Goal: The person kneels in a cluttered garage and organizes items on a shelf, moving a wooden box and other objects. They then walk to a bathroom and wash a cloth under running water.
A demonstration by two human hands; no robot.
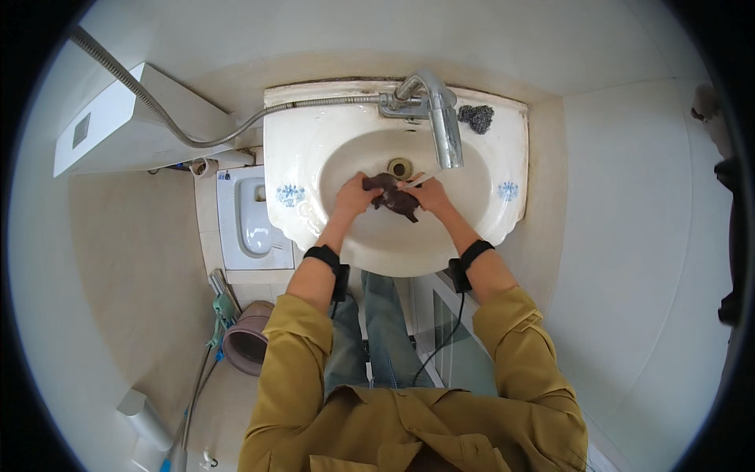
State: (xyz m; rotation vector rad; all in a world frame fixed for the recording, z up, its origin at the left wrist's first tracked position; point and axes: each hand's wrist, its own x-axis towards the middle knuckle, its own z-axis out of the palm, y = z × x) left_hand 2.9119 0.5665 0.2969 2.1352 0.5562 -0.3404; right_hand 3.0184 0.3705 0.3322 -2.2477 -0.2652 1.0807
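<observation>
Both my hands are inside a white wash basin (487, 169) with small blue flower prints. My left hand (354, 197) and my right hand (431, 194) grip the two ends of a dark brown crumpled cloth (395, 200), held between them just below the drain hole (399, 167). A chrome tap (442, 118) reaches over the bowl above my right hand. No water stream is visible. Each wrist wears a black band, and a thin cable hangs from the right one.
A dark steel scourer (476, 118) lies on the basin's back right rim. A metal shower hose (204, 141) runs left from the tap. A white squat toilet pan (255, 216) sits at the left, a wall box (106, 126) above it, a mauve bucket (248, 342) on the floor.
</observation>
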